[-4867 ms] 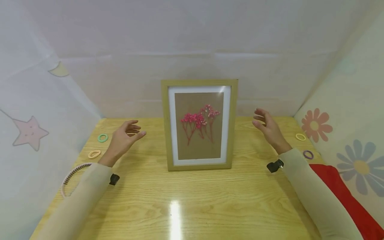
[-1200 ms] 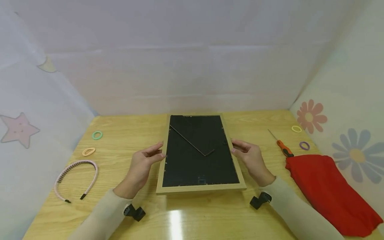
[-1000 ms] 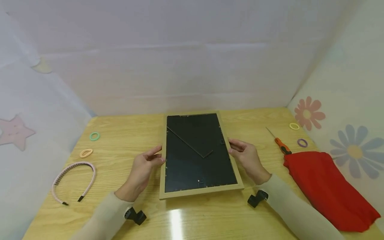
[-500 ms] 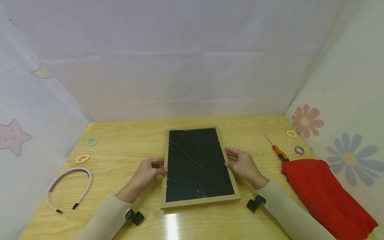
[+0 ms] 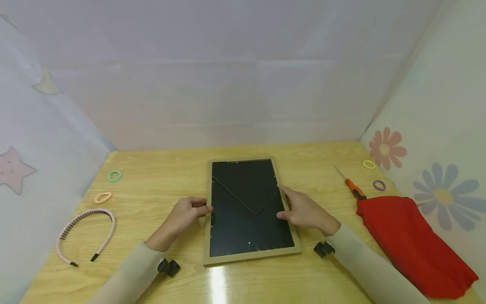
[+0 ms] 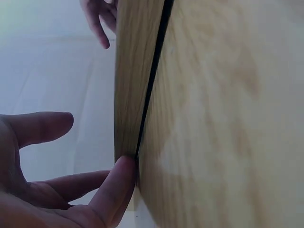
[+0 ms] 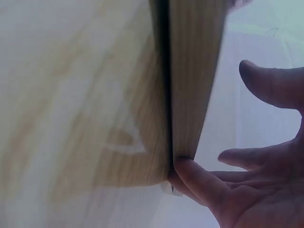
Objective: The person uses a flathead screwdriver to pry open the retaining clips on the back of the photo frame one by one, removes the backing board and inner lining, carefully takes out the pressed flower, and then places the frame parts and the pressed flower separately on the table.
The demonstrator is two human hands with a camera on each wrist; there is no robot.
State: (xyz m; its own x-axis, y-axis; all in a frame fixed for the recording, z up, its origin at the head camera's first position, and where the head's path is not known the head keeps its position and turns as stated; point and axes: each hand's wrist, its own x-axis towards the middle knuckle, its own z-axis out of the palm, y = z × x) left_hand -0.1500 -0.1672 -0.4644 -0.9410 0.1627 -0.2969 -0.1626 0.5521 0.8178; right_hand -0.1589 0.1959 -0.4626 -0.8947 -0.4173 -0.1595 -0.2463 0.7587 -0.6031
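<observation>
A picture frame (image 5: 248, 230) lies face down on the table in the head view, showing its black backing inside a light wood border. A thin slanted line crosses the backing. My left hand (image 5: 186, 214) is at the frame's left side, and in the left wrist view its fingertips (image 6: 124, 166) touch the wooden edge while the thumb stands off it. At the right side is my right hand (image 5: 305, 211), thumb spread over the backing. The right wrist view has its fingertips (image 7: 185, 167) against the frame's edge, thumb lifted away. The picture side is hidden.
Left on the table (image 5: 163, 169) lie a pink headband (image 5: 112, 226), a green hair tie (image 5: 114, 176) and an orange one (image 5: 103, 197). On the right are an orange-handled screwdriver (image 5: 354, 188), red cloth (image 5: 410, 245), a yellow ring (image 5: 368, 164) and a purple ring (image 5: 379, 185).
The frame stood upright facing me; later it was face down, held tilted by both hands, and now it lies down on the table. Both hands' thumbs have loosened from it.
</observation>
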